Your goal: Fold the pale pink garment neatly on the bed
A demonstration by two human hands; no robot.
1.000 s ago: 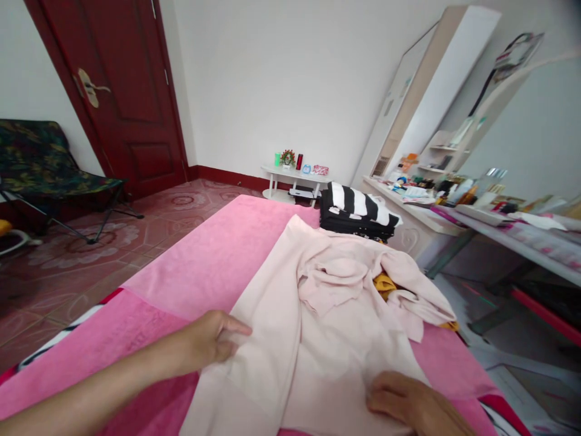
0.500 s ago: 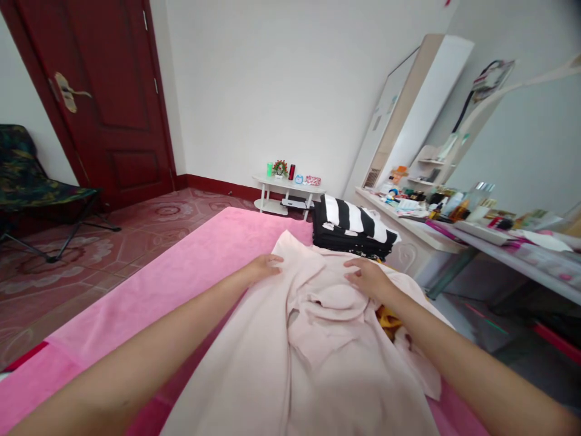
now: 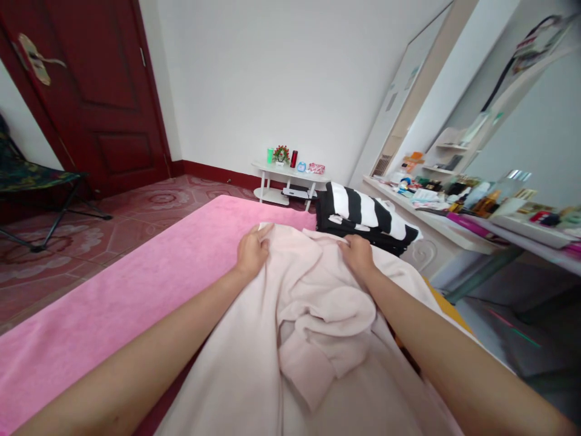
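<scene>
A pale pink garment (image 3: pixel 318 339) lies spread over a pink bed cover (image 3: pixel 136 284). My left hand (image 3: pixel 252 249) grips the garment's far left corner, fingers curled on the cloth. My right hand (image 3: pixel 358 257) pinches its far edge a little to the right. Between my arms the cloth is bunched into a loose fold with a cuffed sleeve (image 3: pixel 308 369) hanging toward me. Just beyond my right hand sits a stack of folded black-and-white striped clothes (image 3: pixel 363 215).
A yellow cloth (image 3: pixel 447 306) shows under the garment's right side. A cluttered dressing table (image 3: pixel 454 209) with a mirror runs along the right. A small white side table (image 3: pixel 290 175) stands by the far wall, a red door (image 3: pixel 91 91) and a folding chair (image 3: pixel 31 188) at left.
Both hands went from the garment's near part to its far edge and closed on the cloth. The far edge is lifted and bunched. The camera has leaned forward.
</scene>
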